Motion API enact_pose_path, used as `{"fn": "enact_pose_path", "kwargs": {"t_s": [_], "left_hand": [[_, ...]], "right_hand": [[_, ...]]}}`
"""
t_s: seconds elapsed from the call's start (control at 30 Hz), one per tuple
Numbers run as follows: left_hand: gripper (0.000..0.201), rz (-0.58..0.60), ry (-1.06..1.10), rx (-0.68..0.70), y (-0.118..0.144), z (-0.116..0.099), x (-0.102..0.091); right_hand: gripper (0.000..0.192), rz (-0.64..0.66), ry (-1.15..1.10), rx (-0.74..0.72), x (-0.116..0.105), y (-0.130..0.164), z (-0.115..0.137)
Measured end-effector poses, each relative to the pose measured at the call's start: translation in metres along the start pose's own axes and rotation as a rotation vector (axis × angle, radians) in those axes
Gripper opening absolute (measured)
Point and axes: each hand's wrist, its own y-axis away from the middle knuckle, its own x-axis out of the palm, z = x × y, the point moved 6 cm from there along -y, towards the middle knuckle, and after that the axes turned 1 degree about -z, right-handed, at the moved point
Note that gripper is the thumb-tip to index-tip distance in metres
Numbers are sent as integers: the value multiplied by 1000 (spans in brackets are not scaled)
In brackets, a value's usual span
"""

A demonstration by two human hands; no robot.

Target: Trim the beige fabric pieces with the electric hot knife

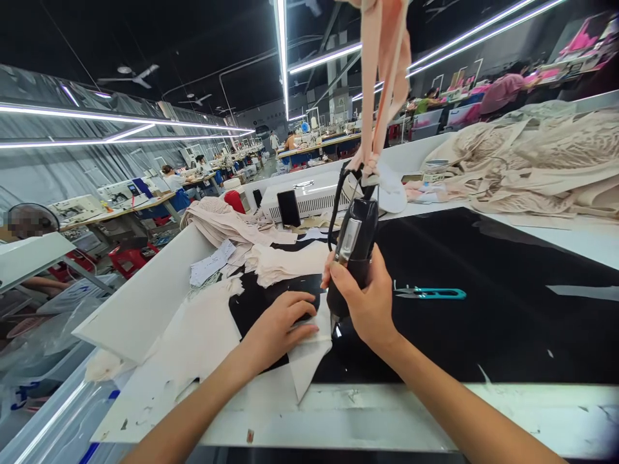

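The right hand (370, 306) grips the tool (356, 241) just beside the left hand (283, 327) (fingers loosely bent, resting on cloth (312, 354)); a slip, I judge, could nick those fingers.

The left hand (276, 327) and right hand (371, 308) are both bare, slim and smooth-backed, with slender fingers (300, 310) on the left and a rounded thumb (345, 282) on the right. The left forearm (200, 403) and right forearm (459, 403) are likewise bare up to the picture's edge, each lean and smooth, tapering evenly to a narrow wrist. The fingernails are too small to make out.
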Motion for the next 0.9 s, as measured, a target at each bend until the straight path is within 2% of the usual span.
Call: {"fn": "enact_pose_path", "kwargs": {"t_s": [0.07, 0.1, 0.2, 0.3, 0.4, 0.53, 0.63, 0.8, 0.9], "left_hand": [[3, -89, -63, 3, 14, -11, -2], [7, -101, -97, 13, 21, -18, 0], [14, -87, -169, 53, 33, -37, 10], [19, -92, -208, 58, 35, -45, 18], [20, -70, -196, 118, 32, -43, 20], [34, 87, -125, 330, 32, -32, 17], [35, 142, -90, 376, 35, -19, 11], [39, 28, -7, 348, 29, -14, 3], [35, -15, 8, 318, 18, -19, 7]], "right_hand": [[36, -18, -37, -6, -3, -2, 4], [38, -27, -48, -7, -5, -4, 5], [39, -41, -39, -16, -11, -8, 7], [37, -37, -16, -20, -16, -11, 8], [36, -28, -8, -16, -21, -11, 12], [32, 6, -28, -20, -24, -8, 22], [27, 33, -36, -18, -26, -5, 27], [27, 50, -41, 37, -29, 1, 30], [35, 39, -58, 84, -32, 6, 32]]}}
